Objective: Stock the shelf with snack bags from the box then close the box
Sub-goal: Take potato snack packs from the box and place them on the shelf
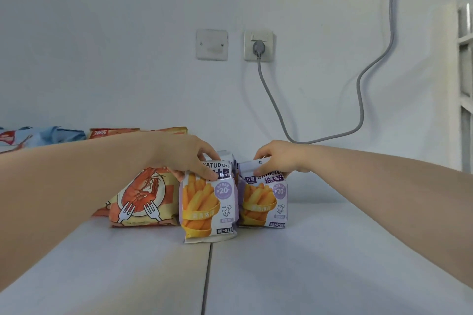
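Bright, soft, even light, with a cool bluish cast on the wall (pixel 102 33). Shadows are weak: just a faint patch under the fry bags (pixel 208 212) on the shelf top (pixel 332 263). Wide-angle stretch: forearms (pixel 64 199) balloon at the bottom corners, window frame (pixel 464 84) bows at the right edge. Centre fairly sharp, small print soft.

Two lilac fry bags (pixel 208 207) with yellow fries, orange prawn bag (pixel 146 197), blue bag (pixel 38 137), white shelf (pixel 332 263)
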